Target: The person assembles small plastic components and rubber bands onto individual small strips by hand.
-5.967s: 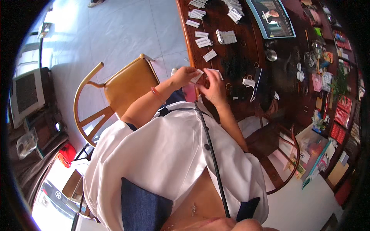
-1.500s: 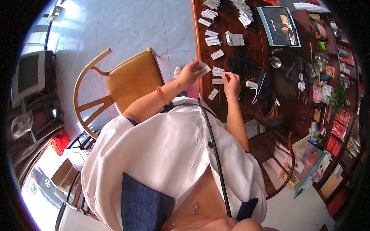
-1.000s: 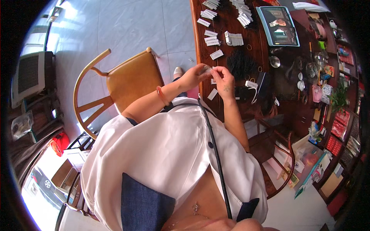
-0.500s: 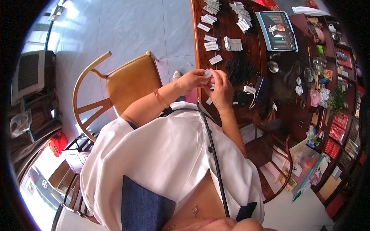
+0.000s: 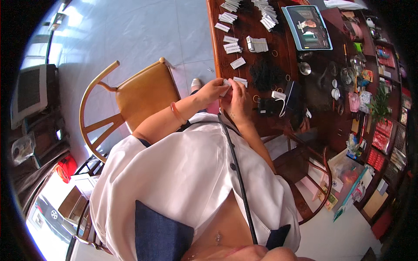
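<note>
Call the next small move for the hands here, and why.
Probably set it down: both hands, left hand and right hand, pinch one small white card together at the near edge of the dark wooden table. Similar cards lie in small groups just beyond, so laying it beside the nearest card looks likeliest.

lit tablet screen [image 5: 308,27] – tabletop, white packets [image 5: 257,44] beside

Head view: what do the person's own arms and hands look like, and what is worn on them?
Both forearms are bare. The left hand has an orange band around its wrist; the right hand shows no ring or glove that I can make out. The arms come out of a loose white top with dark blue trim. A thin black cord runs down the front of the top.
</note>
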`<state>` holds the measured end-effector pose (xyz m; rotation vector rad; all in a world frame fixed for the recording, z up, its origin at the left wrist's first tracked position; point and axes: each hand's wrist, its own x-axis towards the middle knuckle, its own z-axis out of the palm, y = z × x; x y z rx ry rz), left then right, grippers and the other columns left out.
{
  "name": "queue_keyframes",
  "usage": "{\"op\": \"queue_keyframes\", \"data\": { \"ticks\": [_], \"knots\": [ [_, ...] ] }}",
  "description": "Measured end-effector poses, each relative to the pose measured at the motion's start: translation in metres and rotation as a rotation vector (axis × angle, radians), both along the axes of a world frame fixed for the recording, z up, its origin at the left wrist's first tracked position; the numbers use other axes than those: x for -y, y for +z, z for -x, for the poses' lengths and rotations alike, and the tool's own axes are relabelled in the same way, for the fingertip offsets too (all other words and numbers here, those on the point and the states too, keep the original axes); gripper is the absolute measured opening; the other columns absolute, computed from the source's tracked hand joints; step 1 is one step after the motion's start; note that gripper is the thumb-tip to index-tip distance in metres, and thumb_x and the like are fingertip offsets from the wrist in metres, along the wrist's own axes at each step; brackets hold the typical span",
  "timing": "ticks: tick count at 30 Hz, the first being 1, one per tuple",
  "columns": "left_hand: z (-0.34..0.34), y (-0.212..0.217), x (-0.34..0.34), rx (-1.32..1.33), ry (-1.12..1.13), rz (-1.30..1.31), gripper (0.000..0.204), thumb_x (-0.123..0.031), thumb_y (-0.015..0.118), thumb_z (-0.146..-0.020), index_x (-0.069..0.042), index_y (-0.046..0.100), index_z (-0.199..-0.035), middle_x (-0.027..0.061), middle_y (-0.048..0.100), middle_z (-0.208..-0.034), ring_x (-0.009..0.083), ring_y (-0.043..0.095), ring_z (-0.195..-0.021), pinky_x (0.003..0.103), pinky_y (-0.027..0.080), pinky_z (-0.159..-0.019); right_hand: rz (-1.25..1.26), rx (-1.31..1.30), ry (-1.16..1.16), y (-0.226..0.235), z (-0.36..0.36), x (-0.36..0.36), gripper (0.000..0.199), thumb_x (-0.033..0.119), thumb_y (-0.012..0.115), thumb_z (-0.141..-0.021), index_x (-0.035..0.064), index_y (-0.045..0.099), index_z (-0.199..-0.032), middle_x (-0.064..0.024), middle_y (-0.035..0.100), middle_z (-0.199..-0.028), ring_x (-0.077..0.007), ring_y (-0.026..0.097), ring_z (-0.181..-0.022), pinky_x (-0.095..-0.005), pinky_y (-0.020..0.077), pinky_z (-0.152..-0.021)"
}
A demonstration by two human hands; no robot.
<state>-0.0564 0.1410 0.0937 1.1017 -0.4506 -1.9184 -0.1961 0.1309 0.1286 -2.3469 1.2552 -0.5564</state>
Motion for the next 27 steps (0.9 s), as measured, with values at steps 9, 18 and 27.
{"op": "queue_keyframes", "data": {
  "ticks": [9,18,27],
  "knots": [
    [-0.003,0.015,0.001,0.047,-0.097,0.049,0.020,-0.019,0.049,-0.092,-0.001,0.048,-0.100,0.0068,0.056,-0.083,0.0160,0.058,-0.066,0.029,0.051,-0.051,0.040,0.096,0.050,-0.010,0.005,0.005,0.067,0.013,0.075,-0.062,0.0068,0.043,-0.121,-0.0172,0.050,-0.114,-0.0355,0.055,-0.094,-0.0416,0.0458,-0.078],
    [-0.014,-0.011,0.000,0.108,0.018,0.069,0.018,-0.024,0.046,-0.093,-0.006,0.047,-0.092,0.0004,0.047,-0.072,0.0103,0.045,-0.061,0.023,0.039,-0.056,-0.115,-0.101,-0.522,-0.078,0.073,0.077,0.021,0.021,0.068,-0.075,0.0022,0.061,-0.080,-0.0120,0.062,-0.077,-0.0261,0.060,-0.073,-0.0343,0.0477,-0.067],
    [-0.016,-0.013,0.002,0.228,-0.012,0.102,0.017,-0.022,0.049,-0.093,-0.006,0.045,-0.088,-0.0023,0.043,-0.067,0.0076,0.040,-0.059,0.022,0.033,-0.050,-0.260,-0.081,-0.632,-0.095,0.084,0.087,0.017,0.020,0.062,-0.077,0.0041,0.058,-0.079,-0.0135,0.062,-0.073,-0.0317,0.061,-0.070,-0.0407,0.0473,-0.062]
  ]
}}
